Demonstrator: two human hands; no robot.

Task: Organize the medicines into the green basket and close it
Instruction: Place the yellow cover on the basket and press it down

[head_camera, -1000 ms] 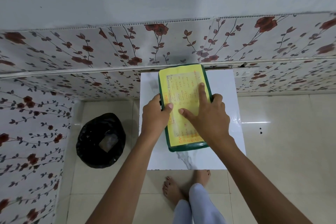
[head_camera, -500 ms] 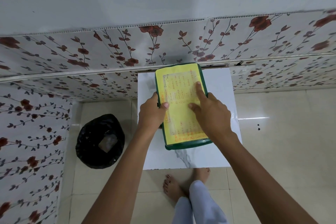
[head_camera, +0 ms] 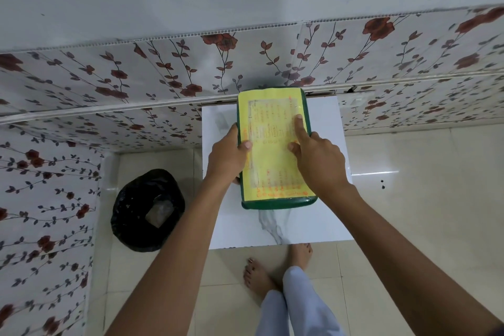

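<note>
While left hand (head_camera: 227, 157) grips green basket (head_camera: 275, 203) edge | right hand (head_camera: 317, 161) presses lid (head_camera: 272, 166), released

A green basket (head_camera: 275, 203) with a yellow lid (head_camera: 272, 144) fills the middle of a small white table (head_camera: 272, 229). The left hand (head_camera: 226, 155) blocks its 9 o'clock side, the right hand (head_camera: 319, 163) its 3 o'clock side. Bare tabletop lies open at 6 o'clock. A flowered wall (head_camera: 163, 76) closes off 12 o'clock. A black bin (head_camera: 148, 210) stands on the floor at 8 o'clock.
</note>
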